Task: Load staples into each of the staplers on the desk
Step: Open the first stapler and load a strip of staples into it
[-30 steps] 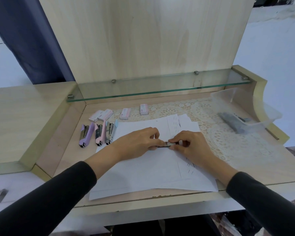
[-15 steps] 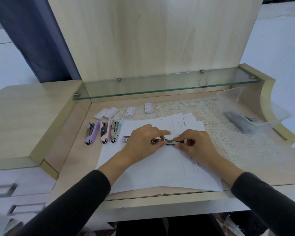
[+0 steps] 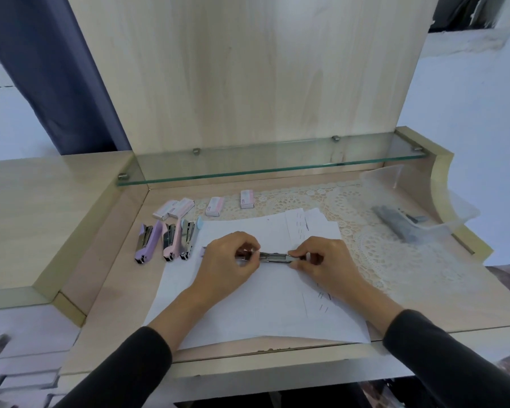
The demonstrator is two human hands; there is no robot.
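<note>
1. We see the left hand (image 3: 227,260) with its fingers curled round the left end of a stapler (image 3: 274,257), gripping it.
2. The right hand (image 3: 324,263) pinches the right end of the same stapler between thumb and fingertips.
3. The stapler runs level between the two hands with its metal channel facing up. We cannot tell whether anything lies in the channel.
4. White paper (image 3: 248,304) lies under both hands. We cannot tell whether the stapler touches it or hangs just above it.
5. Left of the left hand, three more lie side by side and close together. The purple stapler (image 3: 146,242) is farthest out, the pink stapler (image 3: 171,241) is in the middle, and the blue stapler (image 3: 189,237) is nearest the hand, at the paper's edge.
6. Beyond the left hand, four small pale boxes (image 3: 214,206) sit in a loose row, and the two leftmost touch.
7. Well to the right of the right hand stands a clear tub (image 3: 460,213). Grey staples (image 3: 398,228) show inside it, blurred through its wall.
8. A lace mat (image 3: 380,240) spreads from under the paper, past the right hand, to the tub.
9. A glass shelf (image 3: 271,169) runs across beyond both hands.
10. Dark sleeves (image 3: 136,363) cover both forearms and stop short of the wrists.
</note>
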